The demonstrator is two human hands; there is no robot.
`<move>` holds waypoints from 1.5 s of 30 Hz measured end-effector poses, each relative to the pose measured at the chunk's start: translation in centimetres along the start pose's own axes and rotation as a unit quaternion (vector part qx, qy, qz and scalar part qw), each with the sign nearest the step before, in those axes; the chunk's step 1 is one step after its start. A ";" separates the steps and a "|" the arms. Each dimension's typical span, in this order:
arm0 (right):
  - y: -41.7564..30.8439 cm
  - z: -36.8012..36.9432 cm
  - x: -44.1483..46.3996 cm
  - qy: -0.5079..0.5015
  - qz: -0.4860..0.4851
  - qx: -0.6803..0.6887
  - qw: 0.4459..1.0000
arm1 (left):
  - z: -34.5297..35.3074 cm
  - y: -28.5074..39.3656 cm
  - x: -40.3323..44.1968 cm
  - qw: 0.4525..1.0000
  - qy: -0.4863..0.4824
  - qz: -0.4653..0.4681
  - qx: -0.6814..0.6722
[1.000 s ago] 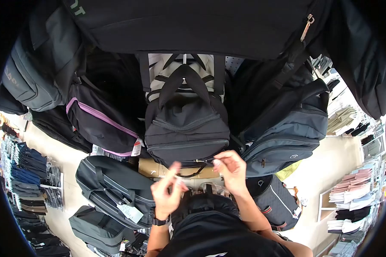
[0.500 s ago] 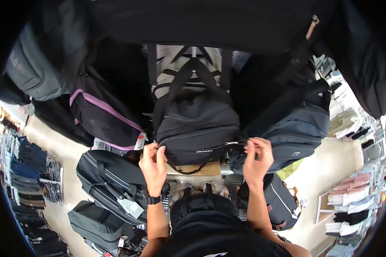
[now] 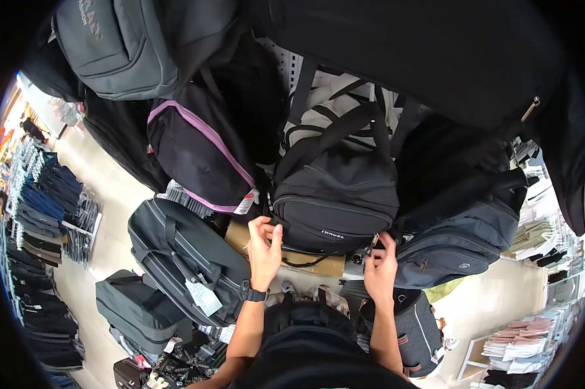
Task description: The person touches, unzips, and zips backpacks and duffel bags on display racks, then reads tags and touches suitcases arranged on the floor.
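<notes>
A black backpack with "TRAVEL" lettering on its front pocket hangs in front of me. My left hand, a dark watch on its wrist, is closed in a pinch at the pocket's lower left corner. On the opposite corner, my right hand has its fingers around a metal zipper pull. The pocket's zipper line arches over the lettering and looks closed. A carry strap loops below the bag, between both hands.
Left of the backpack hangs a black bag with purple trim. A dark blue backpack is on the right. Grey bags stand lower left, and a large black bag overhangs above. Clothing racks line the aisle.
My view has turned, so the bags appear tilted and shifted right. The zipper pull, stretched sideways before, now points up from my right fingers at the pocket's corner. My left hand stays at the left corner.
</notes>
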State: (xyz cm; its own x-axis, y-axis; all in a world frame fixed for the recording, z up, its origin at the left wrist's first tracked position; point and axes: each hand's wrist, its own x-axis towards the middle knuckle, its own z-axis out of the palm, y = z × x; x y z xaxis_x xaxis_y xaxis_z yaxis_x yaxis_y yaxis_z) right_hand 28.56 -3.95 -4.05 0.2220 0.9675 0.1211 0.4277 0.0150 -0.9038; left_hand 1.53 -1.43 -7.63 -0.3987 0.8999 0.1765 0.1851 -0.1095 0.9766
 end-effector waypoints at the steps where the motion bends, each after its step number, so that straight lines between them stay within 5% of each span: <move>1: 0.5 0.5 -0.2 -0.025 0.031 -0.002 0.999 | 0.0 -0.7 -0.5 0.999 0.007 -0.011 0.035; 5: 1.9 2.1 -0.4 -0.069 0.083 0.010 0.994 | -0.6 -2.9 -2.0 0.994 -0.059 -0.036 0.084; 11: 3.7 2.8 0.9 -0.002 0.006 0.035 0.999 | -1.9 -4.7 -2.1 0.987 -0.087 -0.032 0.130; 17: 3.3 2.6 0.9 0.076 -0.090 -0.114 0.986 | -2.3 -5.3 -1.8 0.989 -0.090 -0.047 0.106; 19: 4.4 2.8 0.8 0.086 -0.084 -0.111 0.986 | -2.1 -6.0 -1.6 0.987 -0.096 -0.053 0.119; 21: 5.3 3.1 0.9 0.067 0.026 0.031 0.997 | -1.8 -6.7 -1.4 0.984 -0.105 -0.056 0.131; 35: 6.8 3.9 1.9 0.045 0.020 -0.047 0.998 | -0.3 -8.9 1.4 0.964 -0.152 -0.107 0.189; 37: 6.6 3.4 1.7 0.007 0.057 -0.141 0.988 | -0.3 -9.0 2.0 0.960 -0.152 -0.122 0.200; 45: 8.1 1.9 1.2 -0.010 0.084 0.007 0.996 | 0.5 -10.5 2.4 0.972 -0.129 -0.090 0.176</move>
State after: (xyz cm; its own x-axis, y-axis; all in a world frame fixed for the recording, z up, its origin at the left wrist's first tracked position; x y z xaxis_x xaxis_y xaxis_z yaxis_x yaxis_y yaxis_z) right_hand 30.63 -2.23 -11.97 0.2711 0.9617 -0.0407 0.3738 -0.1441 -0.9162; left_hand -0.92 2.04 -17.51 -0.2237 0.9719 -0.0739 0.4479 0.1698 0.8778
